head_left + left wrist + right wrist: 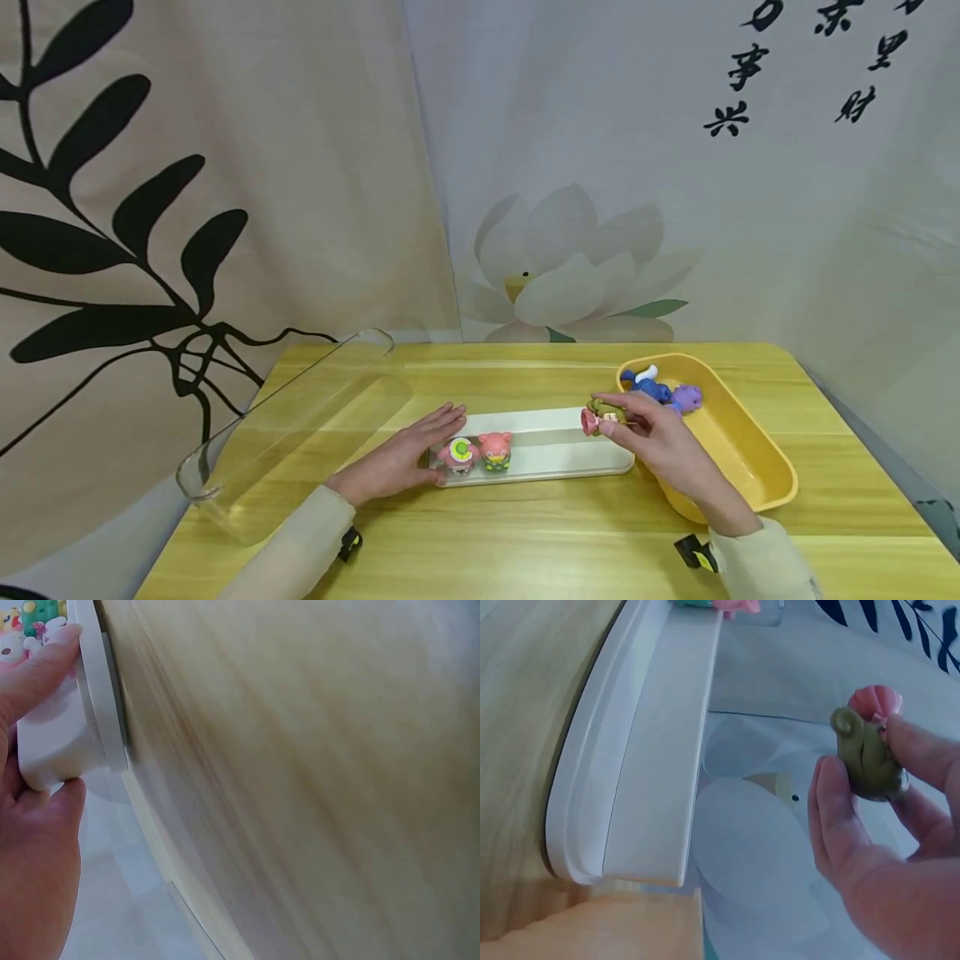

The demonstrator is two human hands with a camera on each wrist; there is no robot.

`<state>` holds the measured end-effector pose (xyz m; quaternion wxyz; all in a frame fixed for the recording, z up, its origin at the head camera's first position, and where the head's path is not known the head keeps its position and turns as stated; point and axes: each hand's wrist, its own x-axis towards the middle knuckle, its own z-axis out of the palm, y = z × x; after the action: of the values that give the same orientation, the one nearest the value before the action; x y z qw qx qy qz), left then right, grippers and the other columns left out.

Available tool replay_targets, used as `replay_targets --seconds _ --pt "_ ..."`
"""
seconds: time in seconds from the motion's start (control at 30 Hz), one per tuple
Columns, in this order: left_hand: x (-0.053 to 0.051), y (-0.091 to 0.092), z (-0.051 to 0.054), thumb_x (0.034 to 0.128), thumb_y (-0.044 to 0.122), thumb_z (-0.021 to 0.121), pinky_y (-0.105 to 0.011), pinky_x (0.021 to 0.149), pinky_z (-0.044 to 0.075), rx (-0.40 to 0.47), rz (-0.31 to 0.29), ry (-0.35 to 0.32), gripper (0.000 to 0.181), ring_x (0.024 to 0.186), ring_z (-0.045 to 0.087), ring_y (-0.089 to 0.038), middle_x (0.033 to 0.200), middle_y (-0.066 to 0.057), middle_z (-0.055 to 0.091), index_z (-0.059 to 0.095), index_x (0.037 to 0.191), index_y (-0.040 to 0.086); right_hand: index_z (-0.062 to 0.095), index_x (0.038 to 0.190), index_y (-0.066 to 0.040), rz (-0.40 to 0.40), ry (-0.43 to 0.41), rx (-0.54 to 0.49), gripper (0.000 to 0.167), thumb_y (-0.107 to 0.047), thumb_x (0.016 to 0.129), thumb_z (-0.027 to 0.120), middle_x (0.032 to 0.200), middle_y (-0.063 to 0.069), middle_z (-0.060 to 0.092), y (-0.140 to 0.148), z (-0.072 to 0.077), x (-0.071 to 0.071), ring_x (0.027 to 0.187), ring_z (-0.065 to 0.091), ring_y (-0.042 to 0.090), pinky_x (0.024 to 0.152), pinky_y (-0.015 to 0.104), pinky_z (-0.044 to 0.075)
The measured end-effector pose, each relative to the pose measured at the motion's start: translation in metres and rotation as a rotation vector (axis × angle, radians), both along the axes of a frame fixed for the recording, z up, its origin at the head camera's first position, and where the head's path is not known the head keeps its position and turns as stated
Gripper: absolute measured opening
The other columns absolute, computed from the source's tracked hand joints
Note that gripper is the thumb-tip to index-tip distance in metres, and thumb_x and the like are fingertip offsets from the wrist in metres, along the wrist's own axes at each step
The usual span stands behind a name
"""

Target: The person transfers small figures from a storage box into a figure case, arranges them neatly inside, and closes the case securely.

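Note:
My right hand (663,442) pinches a small olive-green figurine (868,754) with a pink part, above the right end of a long white stepped display base (543,467). The right wrist view shows the figurine's curled green tail and the fingertips on both sides of it. My left hand (408,457) holds the left end of the base, thumb at the front and fingers behind. Beside the thumb, a pink figurine with a green-and-white round top (460,456) stands on the base. Next to it stands a pink-eared figurine (495,451) with a green lower part.
A yellow tub (750,467) stands on the right side of the wooden table (510,542), with blue and purple figurines (685,398) in its far end. On the left lies a long clear cover (300,433). A printed curtain hangs behind the table.

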<state>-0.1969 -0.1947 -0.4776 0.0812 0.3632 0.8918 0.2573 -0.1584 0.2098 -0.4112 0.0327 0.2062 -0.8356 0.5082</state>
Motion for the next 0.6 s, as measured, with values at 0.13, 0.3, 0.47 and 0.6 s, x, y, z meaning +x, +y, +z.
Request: replay_targets --seconds 0.13,0.3,0.47,0.6 --pt "-0.001 0.0 0.001 0.0847 0.02 0.084 -0.048 0.125 0.023 -0.004 -0.003 0.006 0.096 0.158 0.014 -0.025 0.172 -0.008 0.018 0.03 0.162 0.008 0.07 0.133 -0.009 -0.03 0.074 0.053 0.036 -0.014 0.097 0.074 0.107 0.004 0.063 -0.014 0.0 -0.002 0.073 0.048 0.01 0.059 0.02 0.043" --pt "-0.001 -0.001 0.003 0.0856 0.02 0.084 -0.048 0.125 0.022 -0.003 -0.005 -0.008 0.095 0.158 0.013 -0.025 0.172 -0.008 0.018 0.03 0.162 0.008 0.067 0.13 -0.003 -0.05 0.096 0.026 0.04 -0.011 0.093 0.079 0.117 0.008 0.068 -0.031 -0.004 -0.002 0.094 0.063 0.018 0.08 0.022 0.059" --pt "0.0 0.0 0.002 0.0858 0.02 0.084 -0.048 0.125 0.023 -0.006 -0.004 -0.006 0.095 0.159 0.012 -0.025 0.172 -0.008 0.018 0.03 0.162 0.008 0.066 0.122 0.0 -0.064 0.08 -0.015 0.041 -0.01 0.087 0.084 0.113 0.008 0.069 -0.045 -0.008 -0.002 0.102 0.067 0.023 0.088 0.027 0.061" --pt "0.0 0.0 0.001 0.0852 0.02 0.084 -0.048 0.125 0.023 -0.009 -0.003 0.002 0.095 0.158 0.013 -0.025 0.172 -0.009 0.019 0.03 0.162 0.007 0.073 0.117 -0.005 -0.072 0.079 0.008 0.036 -0.013 0.084 0.087 0.106 0.0 0.07 -0.052 -0.012 -0.003 0.094 0.067 0.019 0.086 0.025 0.062"
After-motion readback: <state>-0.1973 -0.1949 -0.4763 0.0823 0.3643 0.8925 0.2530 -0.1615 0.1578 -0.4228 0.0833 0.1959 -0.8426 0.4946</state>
